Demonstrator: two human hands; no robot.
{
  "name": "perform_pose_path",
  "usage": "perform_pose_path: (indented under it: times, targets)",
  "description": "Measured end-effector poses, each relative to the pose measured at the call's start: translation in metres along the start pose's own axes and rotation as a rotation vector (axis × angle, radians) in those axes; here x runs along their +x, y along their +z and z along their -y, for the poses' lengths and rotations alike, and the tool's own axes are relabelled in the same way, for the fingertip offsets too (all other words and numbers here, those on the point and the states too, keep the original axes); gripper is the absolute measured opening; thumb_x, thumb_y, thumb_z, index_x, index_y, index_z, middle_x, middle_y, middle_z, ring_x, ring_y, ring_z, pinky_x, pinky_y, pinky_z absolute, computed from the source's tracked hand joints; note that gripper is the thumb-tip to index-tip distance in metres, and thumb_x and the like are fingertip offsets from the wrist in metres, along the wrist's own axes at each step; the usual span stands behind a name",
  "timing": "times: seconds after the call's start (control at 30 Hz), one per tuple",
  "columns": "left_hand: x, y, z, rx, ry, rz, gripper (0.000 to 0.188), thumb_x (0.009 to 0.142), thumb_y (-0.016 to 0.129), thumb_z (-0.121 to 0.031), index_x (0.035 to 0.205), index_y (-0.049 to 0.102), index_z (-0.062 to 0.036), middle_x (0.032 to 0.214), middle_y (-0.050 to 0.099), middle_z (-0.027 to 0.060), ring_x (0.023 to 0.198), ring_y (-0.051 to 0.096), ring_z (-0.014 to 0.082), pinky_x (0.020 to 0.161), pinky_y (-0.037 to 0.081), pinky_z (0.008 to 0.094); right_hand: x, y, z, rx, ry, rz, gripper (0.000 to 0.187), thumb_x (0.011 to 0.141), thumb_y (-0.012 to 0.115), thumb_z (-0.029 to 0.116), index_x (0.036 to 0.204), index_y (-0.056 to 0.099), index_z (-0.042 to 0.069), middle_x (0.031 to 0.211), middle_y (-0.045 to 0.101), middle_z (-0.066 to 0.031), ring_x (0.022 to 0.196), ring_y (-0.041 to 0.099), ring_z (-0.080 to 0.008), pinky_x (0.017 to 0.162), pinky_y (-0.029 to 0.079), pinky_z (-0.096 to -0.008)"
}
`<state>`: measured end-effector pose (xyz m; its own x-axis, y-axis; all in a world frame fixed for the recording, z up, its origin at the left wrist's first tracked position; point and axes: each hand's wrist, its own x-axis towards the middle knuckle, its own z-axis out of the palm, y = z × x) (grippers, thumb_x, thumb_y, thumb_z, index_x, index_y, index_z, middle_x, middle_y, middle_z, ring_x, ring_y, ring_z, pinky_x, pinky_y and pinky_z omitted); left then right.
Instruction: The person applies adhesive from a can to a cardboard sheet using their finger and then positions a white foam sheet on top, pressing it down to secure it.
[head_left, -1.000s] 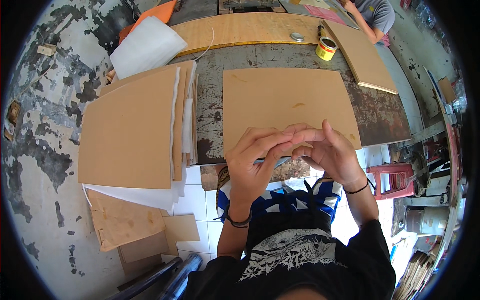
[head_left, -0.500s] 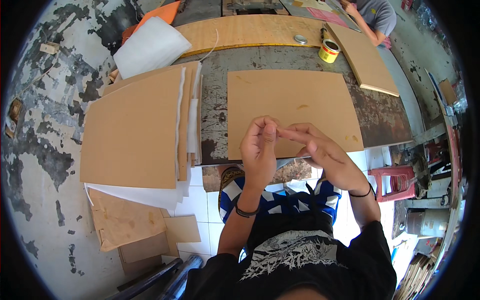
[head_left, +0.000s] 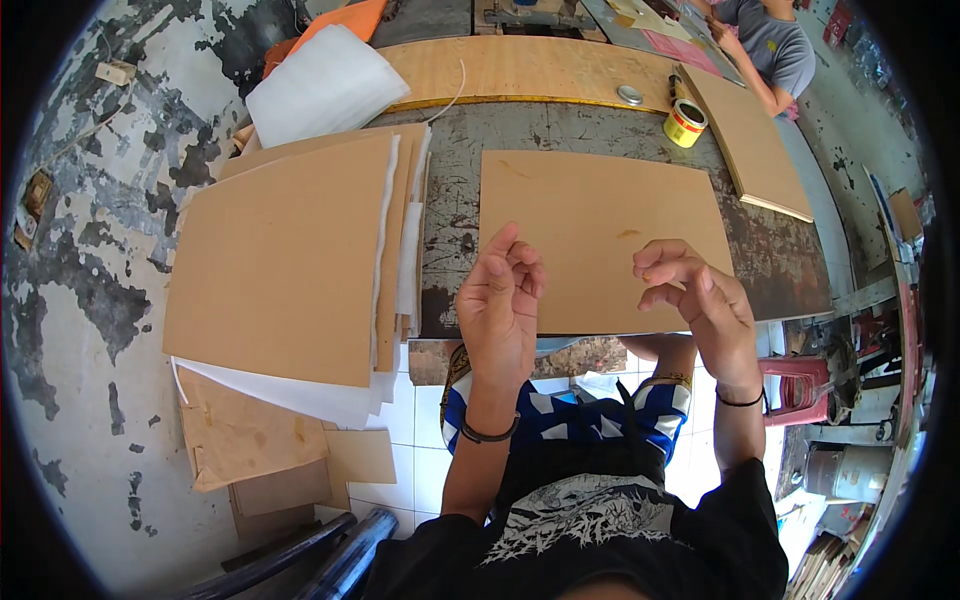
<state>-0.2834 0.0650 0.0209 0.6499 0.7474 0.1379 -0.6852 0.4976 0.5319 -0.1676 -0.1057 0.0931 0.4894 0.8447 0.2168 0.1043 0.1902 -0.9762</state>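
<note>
Drawn apart since earlier, left hand (head_left: pixel 503 308) and right hand (head_left: pixel 716 310), fingers (head_left: pixel 672 268) half-curled, empty, hover by table (head_left: pixel 455 200) front edge, best kept clear of stains (head_left: pixel 628 234) on cardboard (head_left: pixel 585 195).

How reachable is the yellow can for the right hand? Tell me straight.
Probably yes: the right hand looks empty, and only the flat cardboard sheet and tabletop lie between it and the yellow can.

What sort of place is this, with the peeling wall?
Probably a small workshop: there's a scratched worktable with a brown sheet on it, a pile of more sheets, and an open tin.
</note>
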Motion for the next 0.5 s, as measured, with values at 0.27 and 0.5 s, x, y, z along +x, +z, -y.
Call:
perform_pose_path:
  times: [0.27,0.5]
  targets:
    - [0.007,-0.037,-0.015,0.618,0.286,0.163,0.014,0.088,0.074,-0.005,0.083,0.064,0.0033,0.086,0.065,0.0103,0.074,0.063,0.0177,0.066,0.052,0.0295,0.045,0.010,0.010,-0.215,-0.061,0.123,0.039,0.108,0.042,0.027,0.112,0.067,-0.003,0.123,0.059,-0.0162,0.108,0.058,-0.0224,0.090,0.048,-0.0328]
    - [0.013,-0.039,-0.020,0.697,0.244,0.249,0.017,0.083,0.070,0.013,0.096,0.073,0.0025,0.091,0.069,0.0128,0.086,0.071,0.0198,0.075,0.058,0.0293,0.217,0.050,-0.018,-0.574,-0.197,0.116,0.027,0.098,0.062,0.021,0.112,0.065,-0.001,0.099,0.069,-0.0112,0.090,0.066,-0.0205,0.078,0.053,-0.0333]
